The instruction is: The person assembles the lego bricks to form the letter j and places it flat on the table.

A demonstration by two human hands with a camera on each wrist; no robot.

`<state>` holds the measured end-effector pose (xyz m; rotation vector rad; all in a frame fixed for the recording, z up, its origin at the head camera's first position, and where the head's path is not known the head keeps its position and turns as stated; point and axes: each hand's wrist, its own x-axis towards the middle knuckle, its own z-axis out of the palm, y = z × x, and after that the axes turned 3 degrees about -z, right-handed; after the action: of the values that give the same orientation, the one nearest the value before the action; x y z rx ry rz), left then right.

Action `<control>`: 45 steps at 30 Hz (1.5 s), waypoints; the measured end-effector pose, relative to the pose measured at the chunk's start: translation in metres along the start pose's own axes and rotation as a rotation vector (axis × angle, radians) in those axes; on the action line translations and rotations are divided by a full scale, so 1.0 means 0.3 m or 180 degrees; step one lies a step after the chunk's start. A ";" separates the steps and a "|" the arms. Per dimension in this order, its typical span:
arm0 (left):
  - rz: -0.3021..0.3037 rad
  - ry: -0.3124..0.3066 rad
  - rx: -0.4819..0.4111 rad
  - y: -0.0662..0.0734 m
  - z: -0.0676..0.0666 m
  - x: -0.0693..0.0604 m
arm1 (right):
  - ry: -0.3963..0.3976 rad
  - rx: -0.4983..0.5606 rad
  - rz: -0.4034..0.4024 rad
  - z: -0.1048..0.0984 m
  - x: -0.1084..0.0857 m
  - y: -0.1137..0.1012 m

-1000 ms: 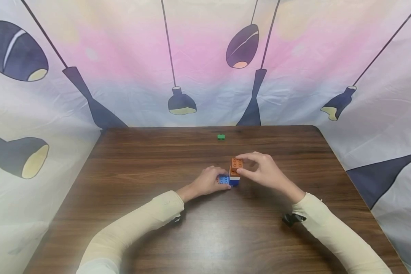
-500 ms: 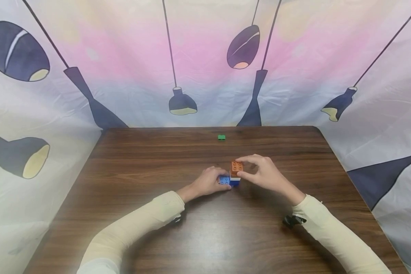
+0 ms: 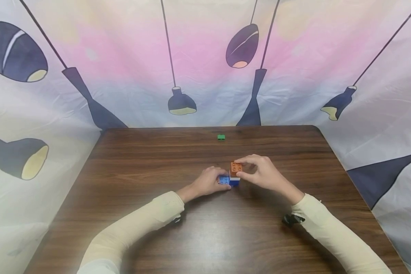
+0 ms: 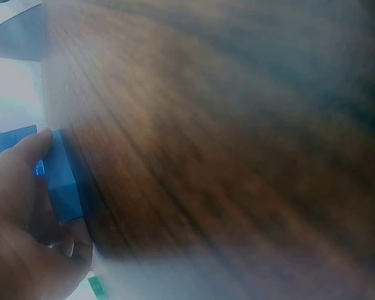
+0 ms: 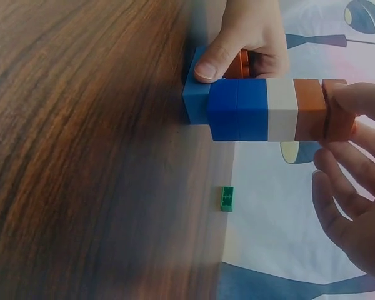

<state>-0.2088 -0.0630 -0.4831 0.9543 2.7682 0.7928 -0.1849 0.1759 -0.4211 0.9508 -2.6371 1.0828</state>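
Building bricks form a tower near the middle of the table. Its light blue base brick (image 5: 196, 94) lies lowest, then dark blue bricks (image 5: 239, 110), a white brick (image 5: 281, 110) and an orange brick (image 5: 309, 110). At the top is another orange brick (image 3: 236, 167), pinched between the thumb and fingers of my right hand (image 3: 262, 173). A narrow dark gap shows below it in the right wrist view. My left hand (image 3: 205, 182) grips the light blue base, thumb on the near side. Partly hidden behind that thumb is one more orange piece (image 5: 237, 65).
A small green brick (image 3: 220, 137) lies near the far edge of the brown wooden table (image 3: 150, 152). Printed fabric (image 3: 205, 76) with lamp drawings hangs behind the table and at both sides.
My right hand has lowered the top orange brick onto the tower, mostly in the first half second. My left hand has stayed in place on the base.
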 end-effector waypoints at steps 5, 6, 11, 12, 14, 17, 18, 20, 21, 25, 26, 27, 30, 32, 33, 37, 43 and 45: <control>-0.0004 0.0004 -0.0013 -0.002 -0.002 -0.001 | 0.0014 -0.0004 -0.0052 0.003 0.006 0.005; -0.0001 0.0007 -0.0014 -0.002 -0.003 -0.001 | 0.0022 -0.0009 -0.0069 0.003 0.006 0.005; 0.0004 0.0000 -0.0014 -0.004 -0.003 -0.002 | 0.0053 -0.0055 -0.0125 0.005 0.006 0.008; 0.0003 -0.0003 -0.0012 -0.004 -0.003 -0.001 | 0.0059 -0.0075 -0.0126 0.006 0.006 0.010; -0.0001 -0.0009 -0.0004 -0.004 -0.002 0.000 | 0.0060 -0.0098 -0.0119 0.007 0.005 0.012; 0.0000 -0.0004 0.0010 -0.004 -0.001 0.001 | 0.0064 -0.0154 -0.0111 0.006 0.003 0.013; -0.0004 -0.0004 0.0012 -0.003 -0.001 0.001 | 0.0065 -0.0180 -0.0123 0.006 0.002 0.014; -0.0014 -0.0004 0.0017 -0.002 -0.001 0.001 | 0.0064 -0.0219 -0.0152 0.005 0.001 0.012; -0.0012 0.0000 0.0015 -0.001 -0.001 0.000 | 0.0062 -0.0245 -0.0163 0.005 0.001 0.012; -0.0004 0.0011 0.0008 0.001 -0.002 -0.002 | 0.0038 -0.0279 -0.0175 0.004 0.003 0.010; 0.0001 0.0015 0.0006 0.001 -0.002 -0.002 | 0.0025 -0.0275 -0.0160 0.004 0.003 0.009; 0.0007 0.0018 0.0008 0.002 -0.003 -0.002 | 0.0012 -0.0271 -0.0140 0.004 0.003 0.010; 0.0020 0.0028 -0.0005 0.002 -0.004 -0.001 | -0.0032 -0.0237 -0.0072 0.001 0.004 0.011; 0.0019 0.0026 -0.0006 0.000 -0.003 0.000 | -0.0056 -0.0192 -0.0048 -0.001 0.004 0.011; 0.0018 0.0026 -0.0004 0.000 -0.003 0.001 | -0.0068 -0.0165 -0.0036 -0.001 0.004 0.012; -0.0018 0.0005 -0.0003 0.003 -0.004 0.001 | -0.0104 -0.0033 0.0002 0.001 -0.005 0.019; -0.0073 -0.0020 0.0003 0.010 -0.009 -0.002 | -0.0039 0.0121 0.0204 0.018 -0.023 0.046; -0.0067 -0.0025 -0.0005 0.010 -0.010 -0.004 | -0.0010 0.0170 0.0243 0.024 -0.028 0.052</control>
<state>-0.2071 -0.0631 -0.4789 0.9244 2.7658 0.7866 -0.1868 0.1838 -0.4384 0.8687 -2.6800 1.1751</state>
